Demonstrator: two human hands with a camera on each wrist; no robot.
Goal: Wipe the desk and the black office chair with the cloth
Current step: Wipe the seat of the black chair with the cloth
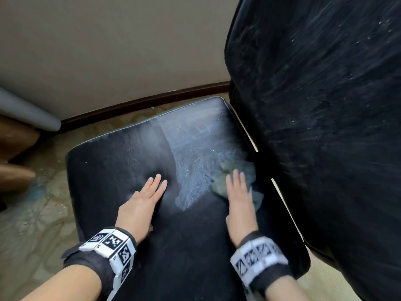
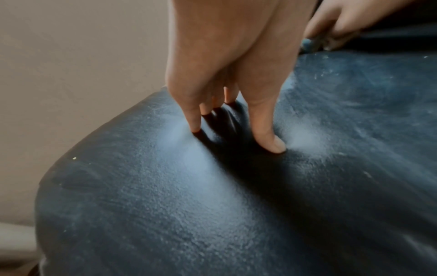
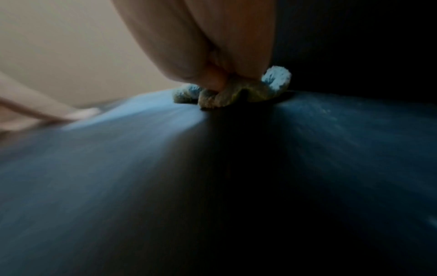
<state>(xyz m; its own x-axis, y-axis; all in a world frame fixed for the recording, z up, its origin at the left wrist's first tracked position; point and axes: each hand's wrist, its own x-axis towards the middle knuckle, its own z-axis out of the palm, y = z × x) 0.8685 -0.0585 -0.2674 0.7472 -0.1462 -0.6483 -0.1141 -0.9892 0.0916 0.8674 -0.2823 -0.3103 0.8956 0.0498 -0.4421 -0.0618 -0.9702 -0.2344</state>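
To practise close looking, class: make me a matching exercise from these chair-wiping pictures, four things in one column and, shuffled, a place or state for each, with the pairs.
Things:
1. left hand
2. right hand
3. cloth
4. chair backrest

Places or states:
A. standing at the right, streaked with pale marks
B. bunched on the seat under flat fingers
C. bare, fingers pressing the seat
D. pressing on the cloth near the backrest

Pairs: 1-C, 2-D, 3-B, 4-A
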